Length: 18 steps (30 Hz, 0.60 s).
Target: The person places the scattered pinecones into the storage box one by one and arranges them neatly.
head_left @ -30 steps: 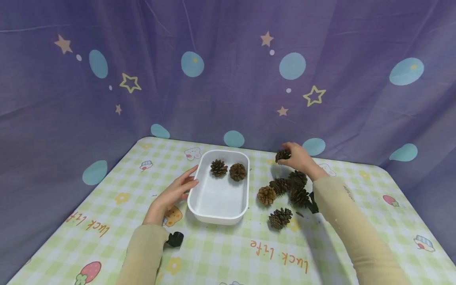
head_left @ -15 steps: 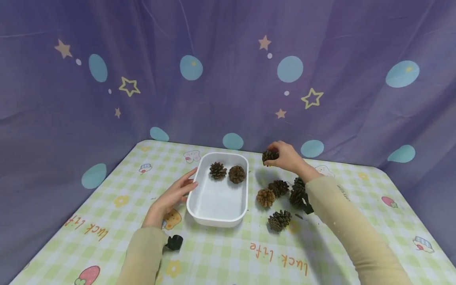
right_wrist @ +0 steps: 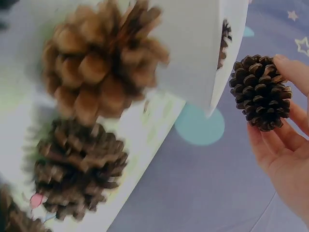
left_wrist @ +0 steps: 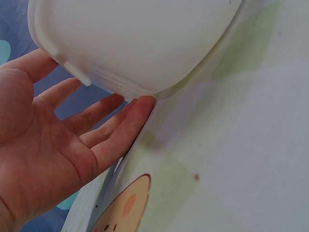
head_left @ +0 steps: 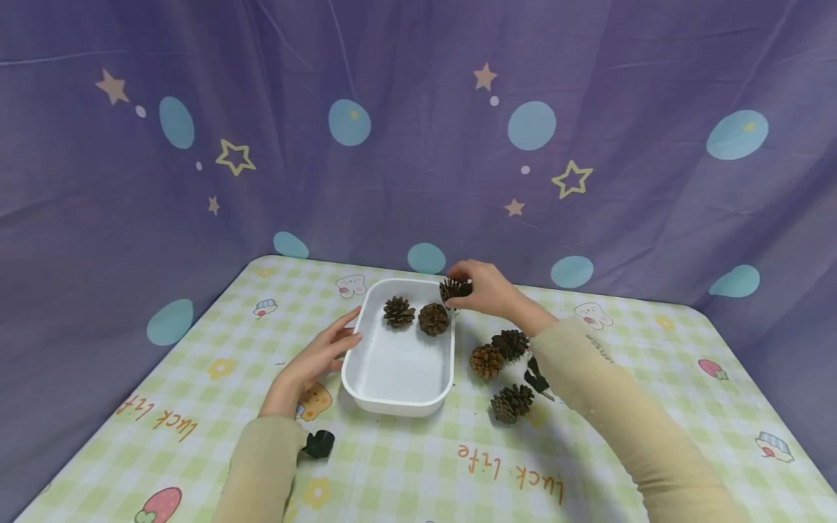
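We see the right hand (head_left: 487,290) and its pine cone (head_left: 454,288) shifted leftward since the earlier frames, now at the far right corner of the white tray (head_left: 399,370). In this head view, the right forearm (head_left: 621,407) angles inward over the tablecloth (head_left: 386,465); two cones (head_left: 433,319) sit inside the tray. The left wrist view gives us the hidden palm: the left hand (left_wrist: 55,140), fingers apart, tips against the tray's outer wall. In the right wrist view, we find thumb and fingers clamped on the cone, loose cones (right_wrist: 79,169) blurred nearby.

Starry purple curtain (head_left: 405,196) behind; in front, green-and-white checked tablecloth (head_left: 386,472)
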Motion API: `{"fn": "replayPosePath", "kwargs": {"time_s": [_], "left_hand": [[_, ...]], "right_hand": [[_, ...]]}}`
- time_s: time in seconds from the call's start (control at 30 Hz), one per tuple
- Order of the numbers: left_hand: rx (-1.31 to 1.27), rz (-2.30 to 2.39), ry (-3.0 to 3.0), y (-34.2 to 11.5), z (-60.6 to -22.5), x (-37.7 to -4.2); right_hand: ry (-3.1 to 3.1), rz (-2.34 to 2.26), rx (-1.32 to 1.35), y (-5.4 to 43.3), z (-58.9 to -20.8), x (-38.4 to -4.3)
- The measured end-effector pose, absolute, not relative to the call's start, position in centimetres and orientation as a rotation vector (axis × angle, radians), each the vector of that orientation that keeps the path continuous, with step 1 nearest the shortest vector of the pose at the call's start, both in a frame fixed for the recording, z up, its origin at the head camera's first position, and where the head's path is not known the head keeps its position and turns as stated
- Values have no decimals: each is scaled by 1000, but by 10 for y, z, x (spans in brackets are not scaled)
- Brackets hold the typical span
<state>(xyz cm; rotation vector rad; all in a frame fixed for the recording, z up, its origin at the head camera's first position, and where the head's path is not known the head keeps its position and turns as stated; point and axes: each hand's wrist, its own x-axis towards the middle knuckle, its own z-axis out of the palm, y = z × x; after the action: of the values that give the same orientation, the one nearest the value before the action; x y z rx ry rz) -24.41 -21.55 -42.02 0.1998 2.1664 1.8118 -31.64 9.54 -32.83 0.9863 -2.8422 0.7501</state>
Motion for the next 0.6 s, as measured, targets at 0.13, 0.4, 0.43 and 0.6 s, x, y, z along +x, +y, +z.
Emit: {"fn": "replayPosePath", "kwargs": {"time_s": [0.13,0.4,0.43,0.6], "left_hand": [[224,1814,2158,-216,-420,-243],[210,1816,2158,-217,-421,-244],[211,1814,2157,-217,-421,-244],[213,1809,2148,-216,-420,-244]], "right_hand": [[-2855,698,1060,77,-327,-310],[-2853,595,1227,39,-333,-300],[-2856,592,1244,34,-334,-300],[-2874,472,1272,16,-340,-300]]}}
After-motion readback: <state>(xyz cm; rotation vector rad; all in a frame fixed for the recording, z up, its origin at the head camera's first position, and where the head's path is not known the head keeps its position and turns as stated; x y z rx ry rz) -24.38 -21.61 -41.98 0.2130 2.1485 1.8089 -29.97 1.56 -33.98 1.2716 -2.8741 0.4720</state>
